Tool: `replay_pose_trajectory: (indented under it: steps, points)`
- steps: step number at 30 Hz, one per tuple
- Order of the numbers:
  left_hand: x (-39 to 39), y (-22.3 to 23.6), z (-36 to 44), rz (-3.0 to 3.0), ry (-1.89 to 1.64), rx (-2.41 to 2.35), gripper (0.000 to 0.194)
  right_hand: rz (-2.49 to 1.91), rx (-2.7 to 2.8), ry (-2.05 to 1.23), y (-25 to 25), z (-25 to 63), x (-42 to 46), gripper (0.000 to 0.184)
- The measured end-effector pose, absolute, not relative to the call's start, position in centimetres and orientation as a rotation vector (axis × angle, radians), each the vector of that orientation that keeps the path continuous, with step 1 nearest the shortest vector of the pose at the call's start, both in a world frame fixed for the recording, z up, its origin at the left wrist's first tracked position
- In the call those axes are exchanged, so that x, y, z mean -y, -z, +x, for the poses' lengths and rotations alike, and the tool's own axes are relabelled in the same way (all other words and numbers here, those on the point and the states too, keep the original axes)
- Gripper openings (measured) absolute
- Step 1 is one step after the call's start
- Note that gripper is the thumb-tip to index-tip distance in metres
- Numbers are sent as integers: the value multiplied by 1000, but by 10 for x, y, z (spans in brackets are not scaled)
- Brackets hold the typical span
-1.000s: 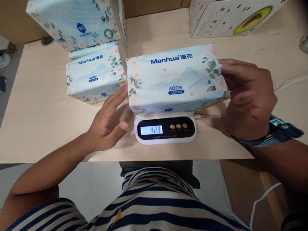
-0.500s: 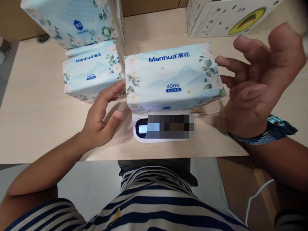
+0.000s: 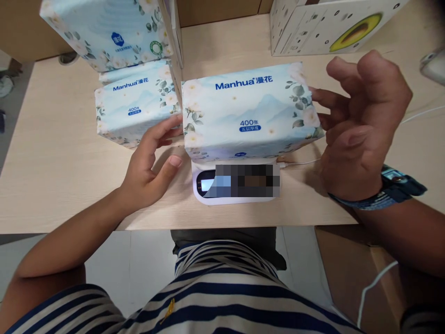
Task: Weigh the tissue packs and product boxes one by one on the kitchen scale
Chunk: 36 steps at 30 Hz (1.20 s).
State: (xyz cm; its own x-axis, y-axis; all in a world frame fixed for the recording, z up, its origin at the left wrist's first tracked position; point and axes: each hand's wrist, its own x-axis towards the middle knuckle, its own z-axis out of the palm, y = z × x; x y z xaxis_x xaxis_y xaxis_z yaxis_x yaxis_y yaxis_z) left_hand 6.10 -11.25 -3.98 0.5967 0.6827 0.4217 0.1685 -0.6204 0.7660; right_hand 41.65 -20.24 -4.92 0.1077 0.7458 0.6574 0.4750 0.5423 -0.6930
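A pale blue tissue pack (image 3: 248, 111) printed "Manhua" lies on a small white scale (image 3: 236, 183) near the table's front edge. My left hand (image 3: 153, 162) rests open on the table at the pack's left end, fingertips close to its corner. My right hand (image 3: 361, 120) hovers at the pack's right end with its fingers spread and slightly curled, holding nothing; the fingertips are at or just off the wrapper. A blue watch (image 3: 396, 190) is on that wrist.
Two more tissue packs sit at the back left, one (image 3: 134, 104) on the table and another (image 3: 107, 30) stacked above it. A white box with an avocado picture (image 3: 330, 23) stands at the back right. A white cable (image 3: 417, 116) runs right from the scale.
My right hand let go of the pack's right end and opened its fingers. The left hand stayed by the left end. The pack stayed on the scale.
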Motion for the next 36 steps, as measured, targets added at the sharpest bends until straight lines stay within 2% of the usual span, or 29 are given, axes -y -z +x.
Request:
replay_pose_trajectory:
  steps: [7, 36]
  points:
    - [106, 43, 59, 2376, -965, -523, 65, -1089, 1611, -235, 53, 423, 201, 56]
    - [113, 35, 63, 2358, -955, -532, 63, -1152, 1501, -321, 46, 412, 211, 56]
